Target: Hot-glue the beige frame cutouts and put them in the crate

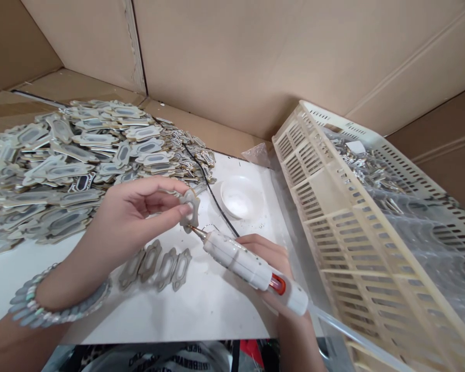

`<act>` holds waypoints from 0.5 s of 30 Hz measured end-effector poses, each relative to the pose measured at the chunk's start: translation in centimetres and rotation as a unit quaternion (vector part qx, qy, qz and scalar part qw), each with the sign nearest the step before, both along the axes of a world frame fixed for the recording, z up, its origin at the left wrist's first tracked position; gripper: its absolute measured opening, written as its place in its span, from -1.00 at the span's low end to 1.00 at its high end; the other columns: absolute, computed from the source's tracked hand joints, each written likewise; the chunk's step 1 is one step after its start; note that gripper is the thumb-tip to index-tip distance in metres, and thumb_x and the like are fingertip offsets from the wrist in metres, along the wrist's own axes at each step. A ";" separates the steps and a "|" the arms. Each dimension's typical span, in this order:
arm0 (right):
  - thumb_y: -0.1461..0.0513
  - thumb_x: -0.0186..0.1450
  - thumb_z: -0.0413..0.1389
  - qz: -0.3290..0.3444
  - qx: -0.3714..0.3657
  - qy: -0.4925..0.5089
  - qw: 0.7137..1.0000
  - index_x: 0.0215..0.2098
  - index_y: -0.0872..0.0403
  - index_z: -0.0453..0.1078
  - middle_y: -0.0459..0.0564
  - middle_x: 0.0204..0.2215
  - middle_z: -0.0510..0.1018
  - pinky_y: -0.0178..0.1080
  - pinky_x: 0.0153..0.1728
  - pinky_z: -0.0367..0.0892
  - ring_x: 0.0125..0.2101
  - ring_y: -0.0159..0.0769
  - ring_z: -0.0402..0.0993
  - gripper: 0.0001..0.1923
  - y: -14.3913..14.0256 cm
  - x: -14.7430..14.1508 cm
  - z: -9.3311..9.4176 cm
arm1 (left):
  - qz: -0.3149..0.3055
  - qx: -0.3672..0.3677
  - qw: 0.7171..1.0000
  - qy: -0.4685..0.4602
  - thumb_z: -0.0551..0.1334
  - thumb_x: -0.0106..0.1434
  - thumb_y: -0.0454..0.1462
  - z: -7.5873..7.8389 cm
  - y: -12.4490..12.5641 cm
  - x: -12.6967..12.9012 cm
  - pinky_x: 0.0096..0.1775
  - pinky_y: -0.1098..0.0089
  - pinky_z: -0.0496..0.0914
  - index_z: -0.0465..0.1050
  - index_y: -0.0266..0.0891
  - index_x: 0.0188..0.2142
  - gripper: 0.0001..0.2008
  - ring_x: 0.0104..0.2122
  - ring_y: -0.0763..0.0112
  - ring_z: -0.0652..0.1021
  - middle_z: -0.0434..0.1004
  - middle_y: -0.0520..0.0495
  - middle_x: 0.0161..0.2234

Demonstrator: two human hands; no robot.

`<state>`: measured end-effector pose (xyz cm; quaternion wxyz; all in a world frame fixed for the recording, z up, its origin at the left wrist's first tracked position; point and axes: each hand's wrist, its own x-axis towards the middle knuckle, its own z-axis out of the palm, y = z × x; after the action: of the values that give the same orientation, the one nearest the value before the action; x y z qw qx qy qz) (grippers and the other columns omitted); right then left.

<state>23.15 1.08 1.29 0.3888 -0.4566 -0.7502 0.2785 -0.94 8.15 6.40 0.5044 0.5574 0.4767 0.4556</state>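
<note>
My left hand [128, 221] pinches a grey frame [194, 204], long axis near-far; glue gun [238, 259], grasped in my right hand [272, 251], meets the frame's near end from right.

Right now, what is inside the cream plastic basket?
Inside the basket I see clear wavy plastic and, toward the far end, small metallic pieces with a white scrap on top. What lies beneath is covered.

Bright, diffuse light, source direction unclear. Soft grey shadows on worktop [225, 318] below left grip [129, 217]. Bowl [237, 199] beyond right grip [271, 250] nearly washed out. Frames [151, 261] below left grip smeared. Crate [326, 195], right of right grip, wide-angle stretched.
</note>
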 end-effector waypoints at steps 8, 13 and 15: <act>0.27 0.32 0.14 -0.006 0.012 -0.015 1.000 -0.26 -0.05 0.53 -0.04 -0.26 0.68 -0.22 -0.30 0.46 -0.37 -0.25 0.62 -0.87 0.1 0.0 0.0 | -0.006 0.068 0.997 0.017 0.40 0.11 -0.23 -0.4 0.0 -0.3 -0.33 0.39 0.58 0.60 -0.03 -0.28 -0.86 -0.48 0.39 0.60 0.64 0.09 -0.44; 0.33 0.25 0.12 -0.008 0.012 0.001 1.000 -0.30 -0.03 0.51 -0.06 -0.30 0.66 -0.26 -0.35 0.41 -0.40 -0.28 0.58 -0.84 0.1 -0.1 -0.2 | -0.015 0.128 0.992 0.015 0.38 0.12 -0.25 -0.8 -0.1 -0.4 -0.34 0.37 0.59 0.61 0.09 -0.32 -0.86 -0.49 0.39 0.58 0.64 0.13 -0.37; 0.35 0.23 0.11 -0.010 0.007 0.003 1.000 -0.33 -0.04 0.49 -0.08 -0.32 0.64 -0.27 -0.37 0.39 -0.41 -0.30 0.56 -0.83 0.0 -0.1 -0.1 | -0.007 0.131 0.991 0.021 0.39 0.12 -0.26 -0.8 -0.1 -0.4 -0.34 0.35 0.60 0.61 0.10 -0.31 -0.85 -0.48 0.36 0.59 0.64 0.13 -0.37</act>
<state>23.05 1.12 1.16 0.3970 -0.4607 -0.7462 0.2708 -1.32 8.03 5.56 0.4201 0.6316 0.4197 0.4984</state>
